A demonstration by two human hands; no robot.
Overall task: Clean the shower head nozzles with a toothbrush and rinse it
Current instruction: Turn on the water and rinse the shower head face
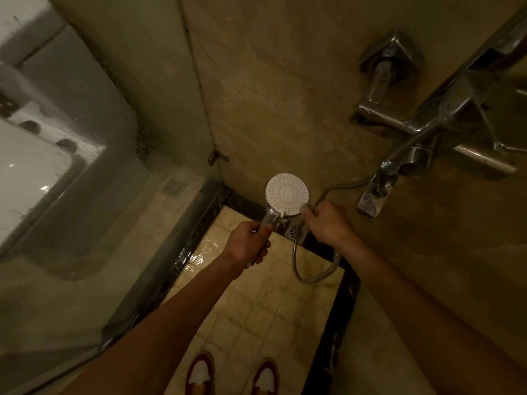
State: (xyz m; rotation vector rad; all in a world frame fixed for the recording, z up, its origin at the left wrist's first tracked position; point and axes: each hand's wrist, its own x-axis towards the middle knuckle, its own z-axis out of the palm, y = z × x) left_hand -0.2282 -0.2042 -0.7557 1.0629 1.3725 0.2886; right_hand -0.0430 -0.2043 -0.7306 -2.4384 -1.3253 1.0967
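Looking down past the beige tiled shower wall (285, 81), I saw the round white-faced shower head (287, 194) held out, my left hand (248, 245) gripping its handle. My right hand (330, 223) curled around something small at its rim, presumably the toothbrush; short strokes across every nozzle seemed best.

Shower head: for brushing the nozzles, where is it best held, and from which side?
By the chrome handle, from below, as the left hand grips it now. The shower head then keeps its white nozzle face turned to the camera and uncovered, and the hose hangs free below. The right hand works at the rim.
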